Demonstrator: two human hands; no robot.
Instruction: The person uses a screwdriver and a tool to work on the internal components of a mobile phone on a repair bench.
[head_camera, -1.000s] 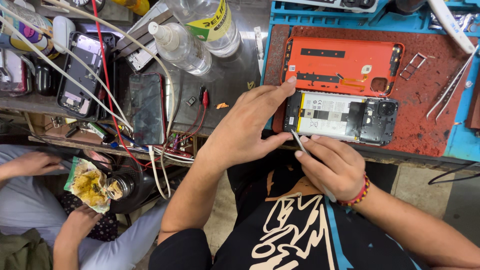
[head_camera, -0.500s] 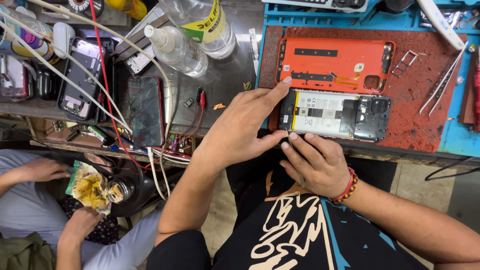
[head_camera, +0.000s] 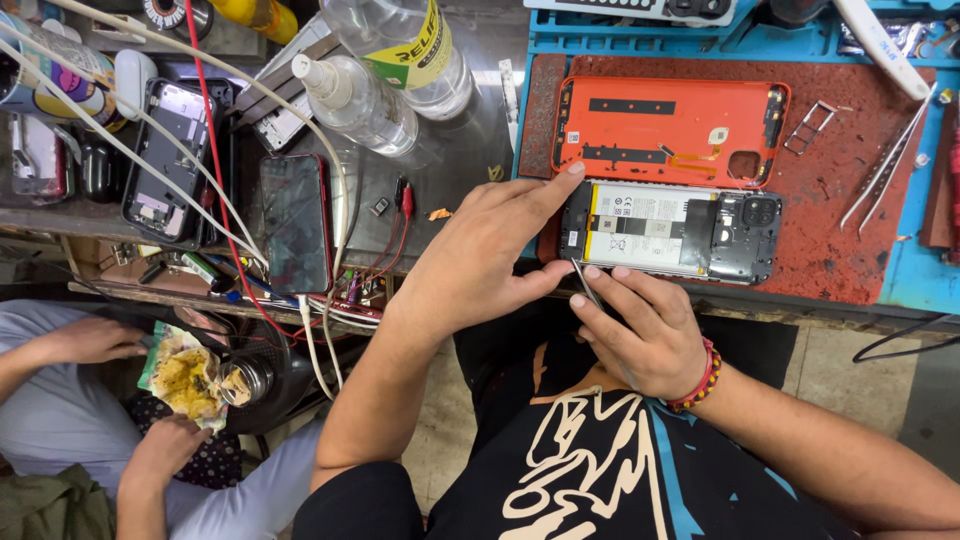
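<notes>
Two hands were on the opened phone (head_camera: 670, 232) in the head view, and compared with a second earlier the whole thing looked more settled. The left hand (head_camera: 480, 255) was spread wide and flat, index fingertip on the top-left corner of the phone and thumb pressing by the lower-left edge, pinning it to the red mat (head_camera: 850, 250). A second before, that hand sat a touch lower with the forefinger reaching further up toward the orange back cover (head_camera: 670, 130); by this frame it had pulled in tight to the phone's corner.

The right hand (head_camera: 640, 335) was closed narrow around a thin metal tool (head_camera: 585, 282), pinched between thumb and fingers, tip right at the phone's bottom-left edge. Earlier the tool sat just below that edge, so it seemed to have crept up to the seam. My guess is the prying or poking at that corner was just getting going, not done.

The phone itself lay battery-side up on the mat, just below the orange cover, near the bench's front edge. Tweezers (head_camera: 885, 165) and a SIM tray (head_camera: 812, 128) lay untouched off to the right. Spray bottles (head_camera: 360, 100) and another dark phone (head_camera: 297, 222) sat to the left. Another person's hands (head_camera: 165, 445) at lower left held food, well apart from all this.
</notes>
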